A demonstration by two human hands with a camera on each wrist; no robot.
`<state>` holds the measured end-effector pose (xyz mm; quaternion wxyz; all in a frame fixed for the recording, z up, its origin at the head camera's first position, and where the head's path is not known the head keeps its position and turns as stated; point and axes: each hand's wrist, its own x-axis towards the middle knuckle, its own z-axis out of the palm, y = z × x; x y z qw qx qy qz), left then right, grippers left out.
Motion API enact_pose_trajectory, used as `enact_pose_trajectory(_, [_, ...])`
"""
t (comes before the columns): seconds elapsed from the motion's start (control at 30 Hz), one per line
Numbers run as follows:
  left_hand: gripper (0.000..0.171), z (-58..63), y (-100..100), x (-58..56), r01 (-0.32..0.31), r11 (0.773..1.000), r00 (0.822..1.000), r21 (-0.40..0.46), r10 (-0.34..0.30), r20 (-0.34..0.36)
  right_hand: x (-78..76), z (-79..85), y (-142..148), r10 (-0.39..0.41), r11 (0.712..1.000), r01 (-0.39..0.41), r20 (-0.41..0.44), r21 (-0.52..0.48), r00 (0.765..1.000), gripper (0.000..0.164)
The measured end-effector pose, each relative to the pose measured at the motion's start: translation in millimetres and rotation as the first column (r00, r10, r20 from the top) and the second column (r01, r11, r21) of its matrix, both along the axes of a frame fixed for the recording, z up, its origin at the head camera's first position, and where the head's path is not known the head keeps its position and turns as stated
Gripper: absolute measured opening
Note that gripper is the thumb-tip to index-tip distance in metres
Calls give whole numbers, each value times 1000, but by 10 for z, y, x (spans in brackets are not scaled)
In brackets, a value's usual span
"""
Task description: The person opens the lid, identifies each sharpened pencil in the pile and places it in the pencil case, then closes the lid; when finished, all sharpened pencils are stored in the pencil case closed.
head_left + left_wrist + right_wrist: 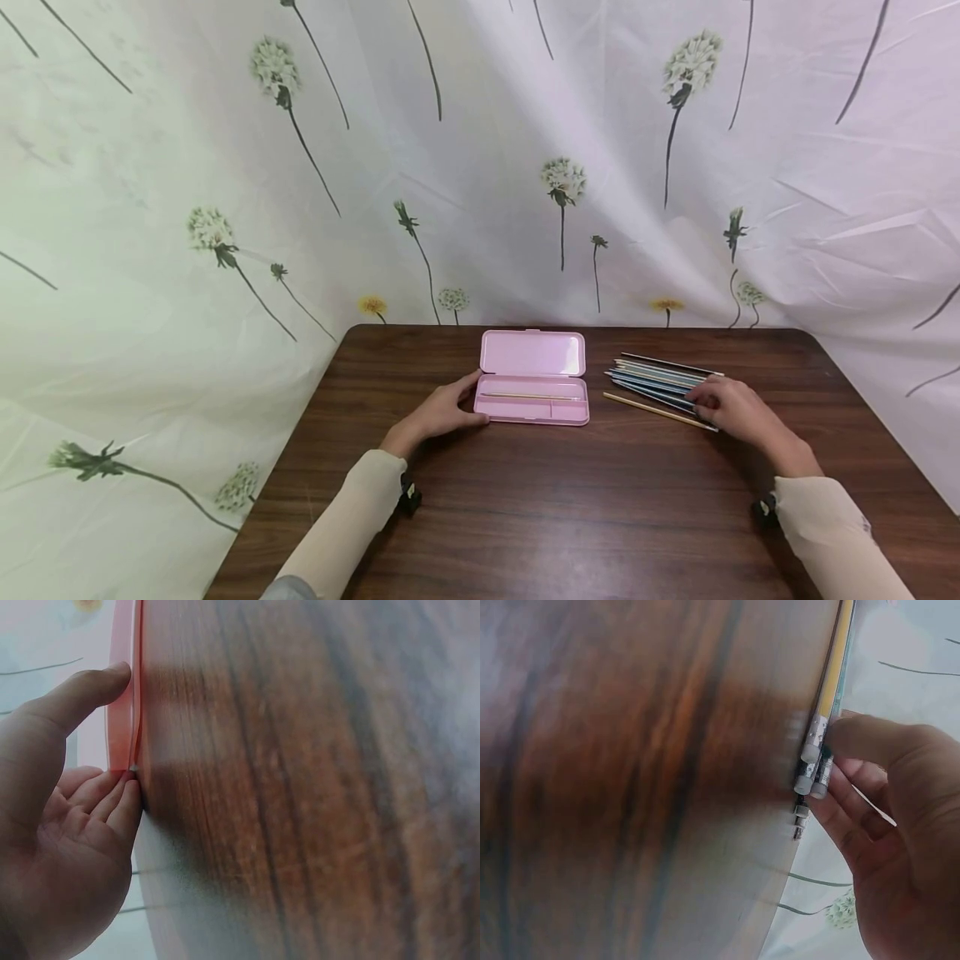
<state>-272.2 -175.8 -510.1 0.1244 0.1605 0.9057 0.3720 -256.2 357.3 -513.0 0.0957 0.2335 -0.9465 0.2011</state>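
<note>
Nearest, at the bottom of the frame, two cream cloth sleeves (832, 533) are extending over the dark brown wood-grain table (570, 500). At the right of the frame, the bare right hand (738, 410) is pinching with bent fingers at the white-capped ends of some slim wooden pencils (652, 382); how many it is gripping, I cannot tell. One yellow wooden pencil (652, 408) is lying at the near side of this loose fan. The pencils are lying leftward from the right hand, the nearer one; their long axis is running mostly left to right, tips pointing toward the shallow pink case (517, 411) at the centre. The left hand (442, 410) is holding the left end of this case between thumb and fingers. Inside, a single thin pencil (528, 396) is lying lengthwise. Behind, the glossy pink lid (532, 353) is standing turned back, and farthest, a white dandelion-printed cloth (495, 242) is hanging
</note>
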Motion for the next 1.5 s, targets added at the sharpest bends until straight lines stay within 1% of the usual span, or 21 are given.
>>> enact_pose_trajectory(0.23, [92,-7,-10,-13,7,1000,1000,3,-7,-4,30,41,-27,-18,1000,19,-33,17,999,15])
enact_pose_trajectory(0.37, [92,0,-12,-11,7,1000,1000,7,-7,-6,41,88,-32,8,1000,-6,-103,21,995,16])
enact_pose_trajectory(0.47, [92,14,-12,-5,3,1000,1000,1,-3,-5,41,110,-24,12,1000,-15,-155,-20,988,20])
enact_pose_trajectory(0.57, [91,26,-12,1,-2,1000,1000,-5,2,-1,34,140,-32,-2,996,-12,-168,-83,986,23])
enact_pose_trajectory(0.67, [92,33,-12,6,-4,1000,1000,-5,4,5,27,201,-72,-15,990,-5,-137,-143,990,24])
enact_pose_trajectory(0.77, [92,33,-11,6,-4,1000,1000,2,4,9,7,280,-141,-19,983,1,-98,-181,995,24])
enact_pose_trajectory(0.9, [92,22,-11,2,-6,1000,1000,5,6,13,-34,387,-257,-17,980,3,-68,-199,998,24])
enact_pose_trajectory(1.07, [93,9,-9,1,4,1000,1000,8,-5,7,-79,516,-424,13,977,-20,-33,-214,999,23])
enact_pose_trajectory(1.17, [93,9,-6,1,11,1000,1000,8,-11,8,-109,591,-534,34,974,-40,-28,-222,999,23])
enact_pose_trajectory(1.4, [93,6,3,-3,12,1000,1000,-4,-12,-5,-239,706,-785,91,966,-109,-89,-232,992,22])
enact_pose_trajectory(1.5, [93,17,10,1,12,1000,1000,-17,-12,-10,-283,739,-891,109,964,-128,-90,-235,990,21])
